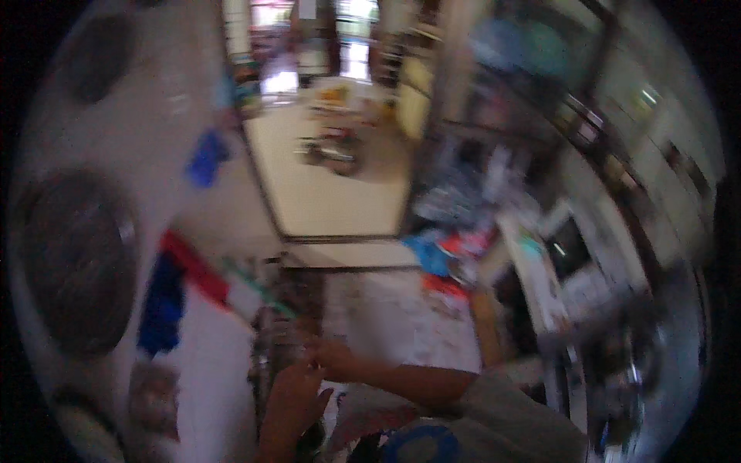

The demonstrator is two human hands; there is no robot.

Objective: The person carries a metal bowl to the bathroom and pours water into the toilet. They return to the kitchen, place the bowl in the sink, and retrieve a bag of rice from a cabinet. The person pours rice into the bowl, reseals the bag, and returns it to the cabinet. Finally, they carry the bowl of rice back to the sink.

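Observation:
My left hand [296, 389] and my right hand [329, 356] meet low in the head view, close in front of my body. Their fingers overlap or touch. Strong motion blur hides whether anything lies between them. A dark, cluttered strip [292, 301] is just beyond the hands, its contents too smeared to name. Near its upper left side runs a thin green stick-like thing [260, 286]. To the right of the strip is a pale, mottled surface [399, 312], partly behind my right forearm.
A doorway ahead opens on a pale floor [341, 208], where a blurred wheeled thing [336, 151] stands. Red cloth-like [197, 272] and dark blue [159, 307] things are at left. Piled plastic-like bags [457, 197] and a white-framed dark panel [567, 249] are at right.

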